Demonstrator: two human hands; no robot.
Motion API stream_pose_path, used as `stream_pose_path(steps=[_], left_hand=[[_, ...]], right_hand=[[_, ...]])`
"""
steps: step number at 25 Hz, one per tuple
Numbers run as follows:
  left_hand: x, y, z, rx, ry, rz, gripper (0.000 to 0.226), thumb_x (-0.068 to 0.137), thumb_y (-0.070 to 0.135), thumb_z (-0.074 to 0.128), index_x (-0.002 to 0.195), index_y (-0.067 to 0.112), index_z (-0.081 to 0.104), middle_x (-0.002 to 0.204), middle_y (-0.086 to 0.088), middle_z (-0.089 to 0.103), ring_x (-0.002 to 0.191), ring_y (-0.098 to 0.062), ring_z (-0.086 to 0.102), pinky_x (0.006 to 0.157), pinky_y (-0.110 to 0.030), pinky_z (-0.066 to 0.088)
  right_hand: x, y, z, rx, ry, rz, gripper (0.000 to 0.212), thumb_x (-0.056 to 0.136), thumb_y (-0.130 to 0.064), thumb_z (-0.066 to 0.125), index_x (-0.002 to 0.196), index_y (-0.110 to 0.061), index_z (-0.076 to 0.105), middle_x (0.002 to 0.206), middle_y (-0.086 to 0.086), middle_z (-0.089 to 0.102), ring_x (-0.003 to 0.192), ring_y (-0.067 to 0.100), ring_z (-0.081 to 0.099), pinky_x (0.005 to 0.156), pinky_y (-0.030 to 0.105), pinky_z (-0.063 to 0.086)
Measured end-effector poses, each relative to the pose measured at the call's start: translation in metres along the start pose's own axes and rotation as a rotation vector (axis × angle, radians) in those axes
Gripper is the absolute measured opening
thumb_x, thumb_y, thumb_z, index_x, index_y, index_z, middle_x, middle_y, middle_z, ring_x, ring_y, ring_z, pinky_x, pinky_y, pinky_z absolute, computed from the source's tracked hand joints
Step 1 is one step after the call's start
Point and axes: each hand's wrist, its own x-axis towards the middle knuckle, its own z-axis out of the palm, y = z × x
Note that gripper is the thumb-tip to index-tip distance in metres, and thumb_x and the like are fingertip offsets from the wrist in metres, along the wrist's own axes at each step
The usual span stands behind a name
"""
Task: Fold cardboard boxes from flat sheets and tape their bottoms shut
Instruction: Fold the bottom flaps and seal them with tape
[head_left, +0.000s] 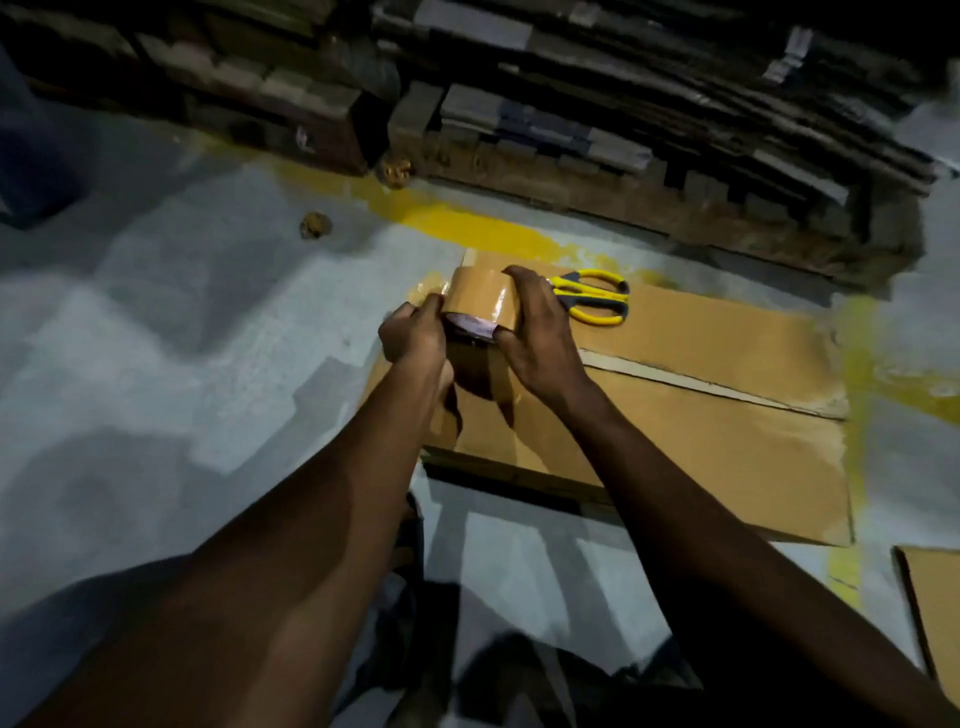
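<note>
Dim grey floor (156, 338), yellow line (467, 223)

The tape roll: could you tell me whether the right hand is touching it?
Touching. The head view shows the right hand wrapped over the tape roll, fingers on its outer face and thumb at its rim.

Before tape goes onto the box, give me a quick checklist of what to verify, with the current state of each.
1. Tape roll held: ok, the right hand wraps its far side.
2. Free tape end found: ok, the left hand pinches a short clear strip at the roll's left edge.
3. Box flaps closed: cannot tell, the cardboard box shows a seam between two panels with a slight gap.
4. Scissors within reach: ok, they lie on the cardboard just past the right hand.
5. Tape lined up with the seam: not ok, the roll is held above the box's left end, not on the seam.
</note>
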Motion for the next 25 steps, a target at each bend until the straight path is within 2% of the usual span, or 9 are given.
stream_pose_path(steps=[2, 4, 8, 10, 13, 16, 18, 20, 25], left_hand=[[0.007, -0.007, 0.005, -0.028, -0.041, -0.031, 0.005, 0.080, 0.016, 0.071, 0.077, 0.012, 0.071, 0.080, -0.009, 0.071, 0.072, -0.025, 0.065, 0.076, -0.044, 0.059], [0.021, -0.008, 0.007, 0.052, -0.031, 0.058, 0.005, 0.082, 0.016, 0.070, 0.083, 0.011, 0.071, 0.081, -0.009, 0.071, 0.071, -0.026, 0.067, 0.071, -0.045, 0.060], [0.049, -0.011, -0.002, 0.259, -0.019, 0.204, 0.017, 0.085, 0.025, 0.068, 0.070, 0.017, 0.067, 0.070, -0.003, 0.067, 0.072, -0.028, 0.068, 0.072, -0.042, 0.059], [0.063, -0.021, -0.010, 0.235, 0.029, 0.115, 0.026, 0.085, 0.025, 0.069, 0.062, 0.017, 0.062, 0.067, -0.004, 0.065, 0.072, -0.030, 0.069, 0.069, -0.045, 0.060], [0.068, -0.033, -0.019, 0.074, 0.072, -0.101, 0.027, 0.088, 0.022, 0.068, 0.063, 0.016, 0.060, 0.079, -0.016, 0.068, 0.074, -0.035, 0.071, 0.064, -0.048, 0.060], [0.058, -0.032, -0.015, 0.142, 0.060, -0.047, 0.021, 0.091, 0.023, 0.064, 0.074, 0.012, 0.063, 0.082, -0.013, 0.067, 0.081, -0.032, 0.068, 0.074, -0.043, 0.060], [0.057, -0.033, -0.009, 0.216, 0.052, -0.008, 0.019, 0.092, 0.025, 0.063, 0.078, 0.013, 0.062, 0.081, -0.008, 0.064, 0.084, -0.028, 0.064, 0.080, -0.035, 0.055], [0.058, -0.034, -0.004, 0.246, 0.028, -0.014, 0.015, 0.091, 0.026, 0.064, 0.081, 0.015, 0.065, 0.083, -0.006, 0.064, 0.084, -0.025, 0.063, 0.083, -0.032, 0.053], [0.072, -0.040, -0.003, 0.197, 0.046, -0.103, 0.016, 0.085, 0.025, 0.071, 0.090, 0.010, 0.073, 0.095, -0.011, 0.072, 0.090, -0.029, 0.067, 0.086, -0.041, 0.056]], right_hand=[[0.006, 0.014, 0.007, -0.012, -0.012, 0.043, 0.065, 0.075, -0.015, 0.054, 0.138, -0.006, 0.043, 0.125, 0.018, 0.051, 0.110, 0.027, 0.047, 0.084, 0.025, 0.034], [0.013, 0.023, 0.012, -0.016, -0.032, 0.058, 0.065, 0.075, -0.013, 0.054, 0.139, -0.008, 0.042, 0.125, 0.017, 0.050, 0.111, 0.026, 0.046, 0.083, 0.023, 0.032], [0.021, 0.022, 0.027, -0.019, -0.099, 0.068, 0.075, 0.079, -0.014, 0.059, 0.149, -0.021, 0.035, 0.125, 0.013, 0.047, 0.111, 0.025, 0.044, 0.083, 0.027, 0.034], [0.018, 0.018, 0.033, -0.134, -0.159, 0.036, 0.074, 0.087, -0.026, 0.060, 0.153, -0.032, 0.027, 0.116, 0.012, 0.046, 0.107, 0.027, 0.043, 0.078, 0.032, 0.037], [0.003, 0.028, 0.029, -0.256, -0.094, 0.050, 0.076, 0.088, -0.058, 0.060, 0.152, -0.032, 0.028, 0.108, 0.011, 0.047, 0.102, 0.026, 0.040, 0.075, 0.035, 0.038], [-0.004, 0.036, 0.020, -0.237, 0.031, 0.132, 0.081, 0.079, -0.069, 0.062, 0.142, -0.022, 0.044, 0.116, 0.010, 0.051, 0.110, 0.027, 0.043, 0.079, 0.035, 0.040], [-0.001, 0.039, 0.017, -0.316, 0.133, 0.099, 0.073, 0.077, -0.061, 0.069, 0.132, -0.016, 0.051, 0.114, 0.012, 0.055, 0.106, 0.033, 0.049, 0.075, 0.039, 0.042], [0.001, 0.041, 0.015, -0.395, 0.187, 0.094, 0.062, 0.076, -0.039, 0.078, 0.128, -0.016, 0.054, 0.113, 0.012, 0.057, 0.101, 0.037, 0.051, 0.069, 0.041, 0.044], [0.003, 0.041, 0.017, -0.434, 0.195, 0.068, 0.060, 0.071, -0.024, 0.082, 0.123, -0.024, 0.051, 0.109, 0.010, 0.056, 0.096, 0.034, 0.049, 0.069, 0.043, 0.046]])
